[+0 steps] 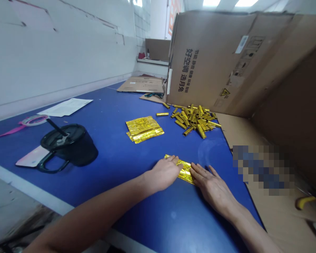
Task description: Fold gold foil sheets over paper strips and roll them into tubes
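Gold foil strip (185, 172), blue table (147, 221)

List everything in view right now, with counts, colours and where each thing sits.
foil tubes: dozens, gold, heaped on the table against the cardboard box
foil packets: small stack, gold, flat on mid-table
foil strip: one, gold, between the hands
mug: one, black, with straw, left of the hands
tape roll: one, pink, beyond the mug
paper sheet: at least one, white, far left of the table
table: one, blue, under all these
cardboard box: one, brown, printed, at the table's right
flattened cardboard: one, brown, far end
left hand: flat on the strip's left end
right hand: fingertips on the strip's right end
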The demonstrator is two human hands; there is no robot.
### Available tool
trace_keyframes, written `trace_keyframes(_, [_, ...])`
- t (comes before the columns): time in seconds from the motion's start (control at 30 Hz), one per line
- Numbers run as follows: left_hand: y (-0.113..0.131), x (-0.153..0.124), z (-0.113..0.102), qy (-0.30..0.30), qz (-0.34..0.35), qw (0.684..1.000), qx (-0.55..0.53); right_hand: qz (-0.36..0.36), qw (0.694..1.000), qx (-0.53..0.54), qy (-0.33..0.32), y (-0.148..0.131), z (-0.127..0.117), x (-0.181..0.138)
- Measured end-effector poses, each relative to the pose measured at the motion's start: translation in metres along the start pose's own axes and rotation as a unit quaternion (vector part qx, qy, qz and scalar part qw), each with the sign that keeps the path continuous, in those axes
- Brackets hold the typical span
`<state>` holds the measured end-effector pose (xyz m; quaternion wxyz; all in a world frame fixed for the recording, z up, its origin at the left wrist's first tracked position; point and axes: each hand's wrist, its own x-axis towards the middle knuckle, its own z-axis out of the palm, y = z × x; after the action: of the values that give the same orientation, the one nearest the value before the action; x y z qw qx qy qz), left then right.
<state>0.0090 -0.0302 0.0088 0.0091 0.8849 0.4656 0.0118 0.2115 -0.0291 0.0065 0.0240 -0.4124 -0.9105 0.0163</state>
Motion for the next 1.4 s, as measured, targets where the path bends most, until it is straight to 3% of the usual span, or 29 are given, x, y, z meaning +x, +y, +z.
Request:
trace_keyframes(0.43, [0.014, -0.024, 0.005, -0.009, 0.010, 0.995, -0.099, 0.009, 0.999, 0.001, -0.033, -0.005, -0.008, 0.002])
trace_keyframes(0.93, [0.017, -0.028, 0.011, -0.013, 0.006, 0.994, -0.107, 0.024, 0.999, 0.028, -0.035, -0.004, -0.009, 0.002])
trace_keyframes(1.1, [0.019, -0.029, 0.011, -0.011, -0.005, 0.995, -0.103, 0.025, 0.999, 0.033, -0.009, 0.000, -0.005, 0.000])
trace_keyframes(1.27, [0.025, -0.028, 0.013, -0.005, -0.025, 0.995, -0.098, 0.007, 0.999, 0.026, 0.027, -0.018, -0.005, -0.003])
trace_keyframes(1.4, [0.031, -0.028, 0.016, 0.013, -0.052, 0.994, -0.095, -0.013, 0.998, 0.054, -0.032, -0.032, -0.004, -0.006])
